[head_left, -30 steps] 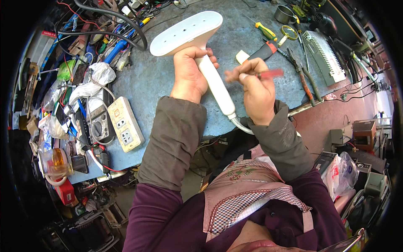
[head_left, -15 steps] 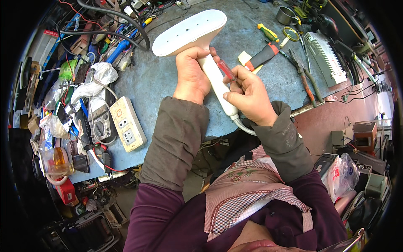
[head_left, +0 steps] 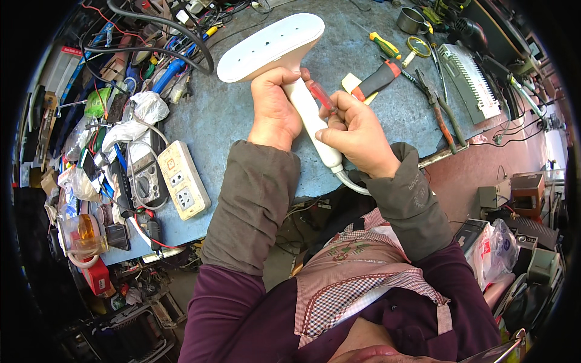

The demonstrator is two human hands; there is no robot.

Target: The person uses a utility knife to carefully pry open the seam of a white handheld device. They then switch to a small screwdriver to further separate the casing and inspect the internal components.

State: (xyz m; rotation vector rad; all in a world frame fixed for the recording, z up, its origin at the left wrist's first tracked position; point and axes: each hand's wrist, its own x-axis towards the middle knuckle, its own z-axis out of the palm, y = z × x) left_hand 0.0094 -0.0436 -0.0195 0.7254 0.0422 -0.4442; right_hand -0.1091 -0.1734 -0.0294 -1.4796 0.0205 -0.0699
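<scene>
A white handheld garment steamer (head_left: 272, 45) is raised over the blue workbench, its wide head at upper left and its handle slanting down to the right. Three or so small dark holes show on the head's face. My left hand (head_left: 273, 109) is wrapped round the neck just below the head. In my right hand (head_left: 358, 130) is a screwdriver with a clear red handle (head_left: 322, 97), pinched beside the steamer's handle. The right thumb rests against the lower handle. A grey-white cord (head_left: 352, 183) leaves the handle's end. The screwdriver's tip is hidden.
On the workbench (head_left: 200, 112) lie a power strip (head_left: 183, 179) and a multimeter (head_left: 149, 179) at left. To the right are a red-black handled tool (head_left: 378, 80), a yellow-green screwdriver (head_left: 385, 45), a magnifying glass (head_left: 417, 47), long pliers (head_left: 440, 115) and a metal cup (head_left: 411, 21).
The steamer and both hands have shifted very slightly left. My right hand and the screwdriver sit a little closer to the steamer's handle; both grips stay the same.
</scene>
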